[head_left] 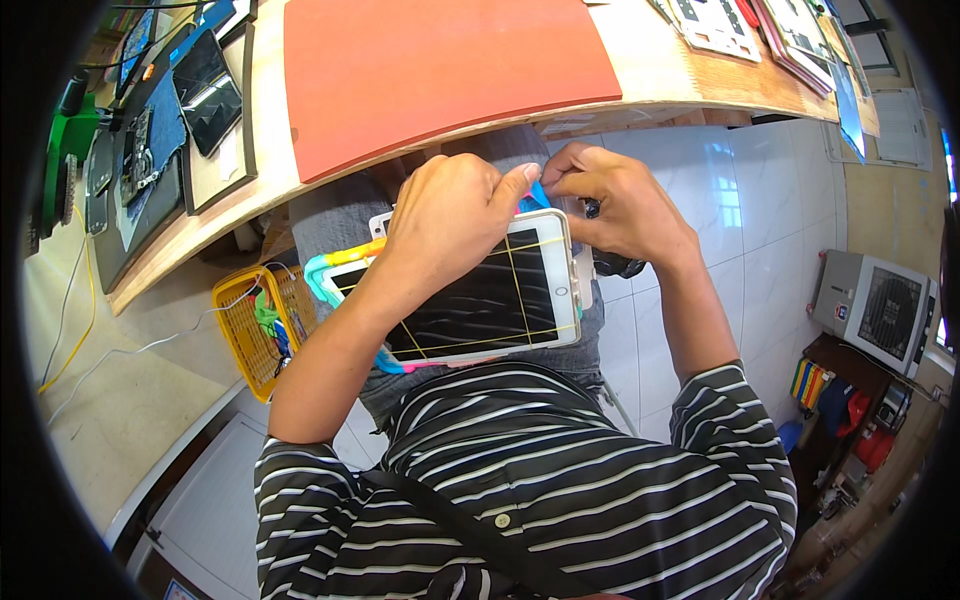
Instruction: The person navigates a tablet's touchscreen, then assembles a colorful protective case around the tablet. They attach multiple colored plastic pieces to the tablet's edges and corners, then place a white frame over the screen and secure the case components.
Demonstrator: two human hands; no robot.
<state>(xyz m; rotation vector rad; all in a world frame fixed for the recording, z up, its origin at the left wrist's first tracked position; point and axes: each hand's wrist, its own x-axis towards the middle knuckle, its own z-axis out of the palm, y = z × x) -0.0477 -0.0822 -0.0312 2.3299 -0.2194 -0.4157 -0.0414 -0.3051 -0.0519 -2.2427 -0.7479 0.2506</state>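
A white-framed tablet (470, 305) with a dark screen lies across my lap, tilted, with thin yellow bands (516, 278) stretched over its glass. Teal and yellow plastic clips (322, 272) grip its left end, and blue and pink clips (392, 364) sit along its near edge. At the far right corner is a blue clip (539, 194). My left hand (450, 215) reaches over the tablet's far edge, its thumb pressed against that clip and its other fingers curled out of sight. My right hand (620, 205) is closed in a pinch at the same clip, beside the corner.
A wooden bench with an orange-red mat (450, 75) stands ahead of me. Device parts and a black-screened tablet (208, 95) lie on its left, with white frames (712, 25) at far right. A yellow basket (243, 320) stands left of my legs.
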